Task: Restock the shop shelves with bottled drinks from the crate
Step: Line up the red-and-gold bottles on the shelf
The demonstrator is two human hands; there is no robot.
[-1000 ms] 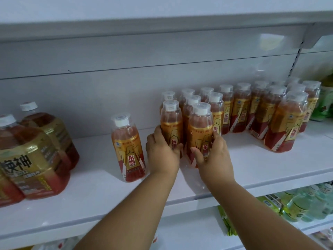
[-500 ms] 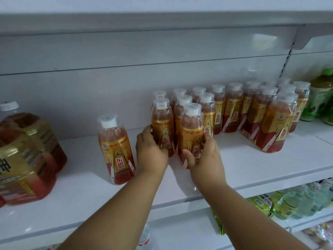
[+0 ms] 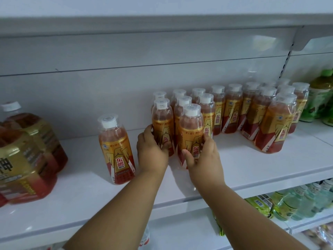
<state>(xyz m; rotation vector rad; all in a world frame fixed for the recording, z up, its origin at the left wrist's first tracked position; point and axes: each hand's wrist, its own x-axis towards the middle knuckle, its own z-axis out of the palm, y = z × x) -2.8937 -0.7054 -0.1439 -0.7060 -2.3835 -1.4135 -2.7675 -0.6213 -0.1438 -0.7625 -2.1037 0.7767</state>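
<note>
On the white shelf (image 3: 252, 168), my left hand (image 3: 153, 152) and right hand (image 3: 201, 157) each grip a front bottle: left bottle (image 3: 161, 127), right bottle (image 3: 191, 134), side by side.

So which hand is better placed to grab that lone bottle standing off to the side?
Left. The left hand is right beside the lone bottle; the right hand grips a bottle in the cluster, farther away.

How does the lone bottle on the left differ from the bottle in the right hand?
The lone bottle stands apart from the group, with bare shelf on both sides; the held bottle sits at the front of a packed cluster. No hand touches the lone bottle, while the right hand grips the held bottle low on its label. Both are upright, white-capped, with the same gold and red label.
</note>
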